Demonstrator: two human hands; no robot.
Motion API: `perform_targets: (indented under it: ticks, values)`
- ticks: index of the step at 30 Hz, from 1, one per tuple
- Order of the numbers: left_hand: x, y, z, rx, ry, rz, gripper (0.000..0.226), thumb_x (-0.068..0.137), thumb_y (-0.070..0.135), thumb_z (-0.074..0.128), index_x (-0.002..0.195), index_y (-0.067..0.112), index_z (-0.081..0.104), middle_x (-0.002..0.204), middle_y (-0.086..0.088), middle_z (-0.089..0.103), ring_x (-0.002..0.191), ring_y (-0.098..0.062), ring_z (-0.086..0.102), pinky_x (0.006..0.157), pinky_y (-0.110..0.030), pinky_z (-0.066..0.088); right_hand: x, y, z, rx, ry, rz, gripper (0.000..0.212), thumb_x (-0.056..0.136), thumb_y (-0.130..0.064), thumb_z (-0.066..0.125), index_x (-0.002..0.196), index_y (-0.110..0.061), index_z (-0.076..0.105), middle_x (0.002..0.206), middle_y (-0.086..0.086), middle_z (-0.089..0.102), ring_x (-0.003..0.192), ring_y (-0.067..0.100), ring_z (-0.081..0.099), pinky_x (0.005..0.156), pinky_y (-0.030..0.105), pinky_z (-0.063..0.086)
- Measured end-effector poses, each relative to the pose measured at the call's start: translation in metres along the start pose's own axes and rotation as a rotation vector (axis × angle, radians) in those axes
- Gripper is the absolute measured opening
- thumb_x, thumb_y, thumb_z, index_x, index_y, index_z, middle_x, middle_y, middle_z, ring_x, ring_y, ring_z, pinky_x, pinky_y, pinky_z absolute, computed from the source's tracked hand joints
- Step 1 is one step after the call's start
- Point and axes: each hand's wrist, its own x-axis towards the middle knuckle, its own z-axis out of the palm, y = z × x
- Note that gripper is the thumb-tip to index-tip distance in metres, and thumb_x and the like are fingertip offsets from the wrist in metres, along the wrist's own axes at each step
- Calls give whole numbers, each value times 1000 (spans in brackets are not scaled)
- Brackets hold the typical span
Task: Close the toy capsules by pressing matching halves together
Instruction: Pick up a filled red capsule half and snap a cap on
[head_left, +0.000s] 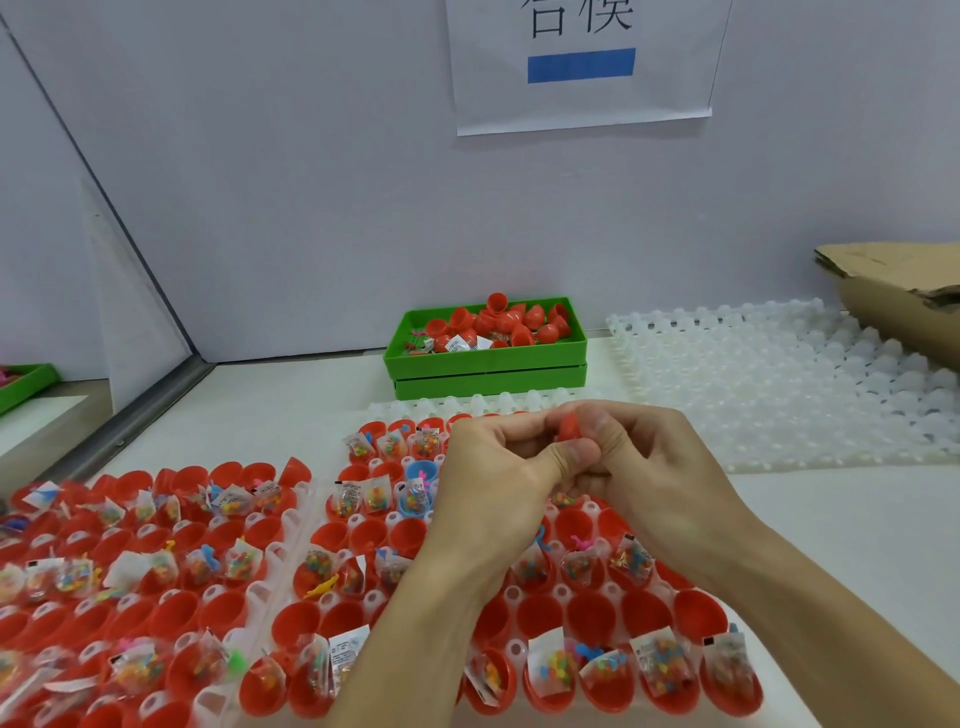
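Gripping one red capsule (570, 428) between them, the left hand (498, 467) and right hand (639, 462) curl tight around it above the tray (291, 519) of open red halves (592, 613), green bin (488, 358) behind

**Readable text: one wall sheet only**

Two large black Chinese characters are printed on a white paper sheet (582, 67) fixed to the wall; their tops are cut off by the frame edge, though the second appears to be 模. A plain blue bar (581, 65) is printed beneath them. Small printed labels are seen on the toy packets (349, 648), but nothing on them can be read.
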Motion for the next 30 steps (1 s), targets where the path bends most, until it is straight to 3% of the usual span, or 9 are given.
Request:
perform_targets:
  ticks: [4,7,10,12,15,18,24,27,30]
  values:
    - [0,-1,2,-10,1,14,20,82,-1,72,92,16,77,89,-9,77,86,-25,75,77,-36,62,0,1,-3,-19,-3,0,36,96,-31,48,104,-8,74,99,12,75,93,29,72,76,32,59]
    - [1,0,0,-85,-62,-6,28,77,9,73,105,11,74,99,-12,76,95,-27,74,81,-36,61,1,-1,-8,-46,-4,-4,32,94,-33,52,108,-13,73,104,10,75,101,27,71,85,41,58]
    - [3,1,-9,-134,-182,-87,51,78,13,77,127,14,62,117,-10,71,109,-26,69,94,-41,56,0,-4,-14,-127,25,-34,32,88,-32,60,116,-20,69,108,3,74,104,21,70,87,34,57]
    - [3,2,-14,-167,-198,-141,56,79,17,77,132,14,57,125,-11,66,114,-26,66,95,-43,55,0,-7,-18,-131,46,-52,44,82,-29,65,126,-24,62,111,-1,73,105,18,70,86,29,58]
    - [5,6,-16,-247,-125,-213,48,82,27,76,121,3,61,117,-22,66,103,-32,69,87,-43,58,-1,-12,-20,-237,96,-121,53,75,-24,72,126,-27,59,111,-6,72,106,14,68,89,37,58]
    - [5,6,-13,-223,-117,-235,45,80,32,67,110,-2,65,95,-19,72,85,-29,71,78,-38,60,-1,-13,-18,-396,95,-176,50,77,-7,79,118,-28,63,112,-14,71,109,10,65,90,41,56]
    - [4,2,-12,-221,-155,-207,37,84,22,64,114,1,68,110,-19,72,105,-34,68,85,-35,60,-3,-10,-17,-402,5,-168,74,73,6,80,132,-31,54,125,-18,66,120,4,60,95,29,53]
    - [5,2,-12,-238,-142,-189,39,82,21,66,115,0,66,107,-18,72,102,-31,70,83,-31,59,-4,-11,-19,-354,1,-161,70,80,-2,77,137,-32,50,133,-15,62,125,7,57,96,32,52]
    - [4,2,-12,-163,-93,-120,38,77,25,72,108,3,68,100,-14,73,92,-25,73,76,-28,59,-4,-13,-21,-234,125,-101,43,84,-27,65,127,-28,61,117,-8,70,109,14,68,82,30,58]
